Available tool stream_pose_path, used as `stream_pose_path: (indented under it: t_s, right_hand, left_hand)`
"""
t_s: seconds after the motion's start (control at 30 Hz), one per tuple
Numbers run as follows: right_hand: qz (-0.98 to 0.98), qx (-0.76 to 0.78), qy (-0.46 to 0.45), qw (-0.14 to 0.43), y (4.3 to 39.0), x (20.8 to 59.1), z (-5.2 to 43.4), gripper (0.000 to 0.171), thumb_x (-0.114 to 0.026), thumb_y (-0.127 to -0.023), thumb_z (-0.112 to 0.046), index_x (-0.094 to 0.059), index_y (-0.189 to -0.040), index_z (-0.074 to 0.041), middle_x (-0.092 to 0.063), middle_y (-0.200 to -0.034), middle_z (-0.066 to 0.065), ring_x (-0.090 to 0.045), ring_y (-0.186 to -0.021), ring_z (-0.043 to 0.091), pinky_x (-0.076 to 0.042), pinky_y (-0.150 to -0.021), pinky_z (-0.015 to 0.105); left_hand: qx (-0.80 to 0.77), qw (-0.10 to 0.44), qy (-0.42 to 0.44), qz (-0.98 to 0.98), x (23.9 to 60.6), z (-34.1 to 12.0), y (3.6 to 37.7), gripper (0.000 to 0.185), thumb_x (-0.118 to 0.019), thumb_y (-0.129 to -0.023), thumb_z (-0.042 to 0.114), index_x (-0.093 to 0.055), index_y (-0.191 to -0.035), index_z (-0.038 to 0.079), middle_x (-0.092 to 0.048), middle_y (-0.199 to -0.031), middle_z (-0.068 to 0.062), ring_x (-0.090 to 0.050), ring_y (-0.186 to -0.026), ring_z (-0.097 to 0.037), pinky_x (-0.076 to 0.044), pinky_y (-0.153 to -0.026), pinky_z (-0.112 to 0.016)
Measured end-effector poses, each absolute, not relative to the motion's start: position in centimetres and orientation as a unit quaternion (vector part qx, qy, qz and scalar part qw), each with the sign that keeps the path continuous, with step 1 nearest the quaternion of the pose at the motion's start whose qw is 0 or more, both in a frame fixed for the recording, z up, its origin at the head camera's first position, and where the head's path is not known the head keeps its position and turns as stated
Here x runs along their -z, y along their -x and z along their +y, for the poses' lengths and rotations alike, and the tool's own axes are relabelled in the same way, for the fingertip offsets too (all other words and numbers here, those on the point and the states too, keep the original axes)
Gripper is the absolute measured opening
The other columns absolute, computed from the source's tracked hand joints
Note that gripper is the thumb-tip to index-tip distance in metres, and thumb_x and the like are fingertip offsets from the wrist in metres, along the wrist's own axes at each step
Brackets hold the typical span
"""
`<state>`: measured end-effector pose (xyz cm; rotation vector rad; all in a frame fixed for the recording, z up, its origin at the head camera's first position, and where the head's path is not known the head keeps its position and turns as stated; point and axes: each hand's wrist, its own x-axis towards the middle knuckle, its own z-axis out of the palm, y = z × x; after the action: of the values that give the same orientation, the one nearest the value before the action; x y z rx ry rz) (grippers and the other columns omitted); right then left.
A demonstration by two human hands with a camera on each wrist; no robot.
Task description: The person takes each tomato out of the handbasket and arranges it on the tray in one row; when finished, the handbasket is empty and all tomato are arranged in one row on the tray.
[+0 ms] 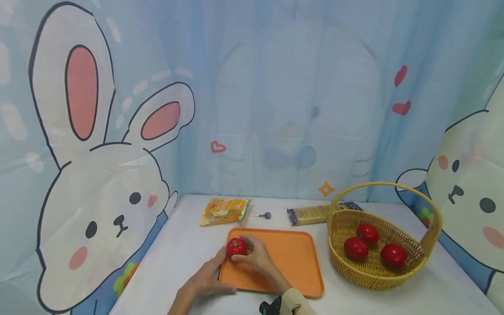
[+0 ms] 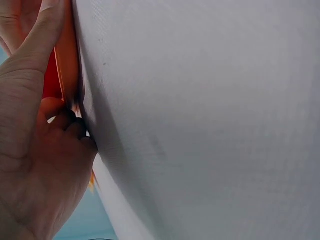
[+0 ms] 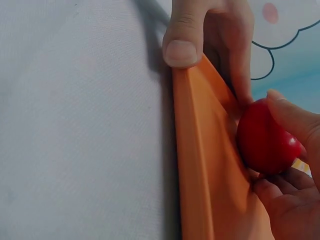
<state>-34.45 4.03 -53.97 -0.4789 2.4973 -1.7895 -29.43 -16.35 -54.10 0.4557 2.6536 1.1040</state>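
Observation:
A red tomato (image 1: 236, 247) with a green stem top is at the left part of an orange tray (image 1: 289, 253). My right hand (image 1: 257, 256) pinches it between thumb and fingers; the right wrist view shows the tomato (image 3: 265, 140) beside the tray's floor (image 3: 227, 165), but whether it touches cannot be told. My left hand (image 1: 206, 275) holds the tray's near left corner, its thumb on the near rim and its fingers along the left side. In the left wrist view those fingers (image 2: 62, 125) bend at the tray's edge (image 2: 67, 60).
A wicker basket (image 1: 366, 280) with a tall handle stands at the right, holding three red tomatoes (image 1: 356, 249). Behind the tray lie a yellow food bag (image 1: 226, 211), small purple-handled scissors (image 1: 266, 215) and a long yellow-blue packet (image 1: 311, 215). A rabbit-print curtain (image 1: 256, 109) surrounds the white table.

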Motion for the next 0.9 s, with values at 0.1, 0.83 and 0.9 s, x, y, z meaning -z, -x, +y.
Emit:
stream_pose_path:
  t_s: [0.1,0.83,0.9]
  right_hand:
    - [0.804,0.575,0.150,0.015,34.2,53.7,4.1,0.075,-0.088,-0.080,-0.021,-0.053,-0.144,-0.001,-0.057,-0.143,0.021,-0.054,-0.133,0.039,-0.048,-0.107,0.051]
    - [0.878,0.349,0.319,-0.070,32.4,38.4,28.5,0.043,-0.083,-0.086,-0.024,-0.068,-0.124,-0.010,-0.074,-0.112,0.008,-0.072,-0.099,0.023,-0.062,-0.081,0.030]
    - [0.895,0.348,0.271,-0.069,33.0,39.4,31.2,0.045,-0.084,-0.084,-0.025,-0.069,-0.122,-0.006,-0.074,-0.111,0.010,-0.072,-0.099,0.026,-0.062,-0.080,0.029]
  left_hand:
    - [-0.380,0.123,-0.151,0.904,54.1,-16.4,29.2,0.123,-0.087,-0.073,0.055,-0.015,-0.163,0.013,-0.023,-0.167,-0.012,-0.028,-0.149,-0.040,-0.029,-0.116,-0.066]
    - [-0.377,0.120,-0.151,0.906,54.1,-16.3,29.6,0.128,-0.088,-0.070,0.057,-0.014,-0.164,0.012,-0.021,-0.167,-0.014,-0.023,-0.151,-0.042,-0.023,-0.118,-0.066]
    - [-0.377,0.124,-0.152,0.905,54.1,-16.5,29.5,0.128,-0.088,-0.070,0.056,-0.014,-0.163,0.011,-0.021,-0.167,-0.016,-0.023,-0.150,-0.043,-0.022,-0.118,-0.068]
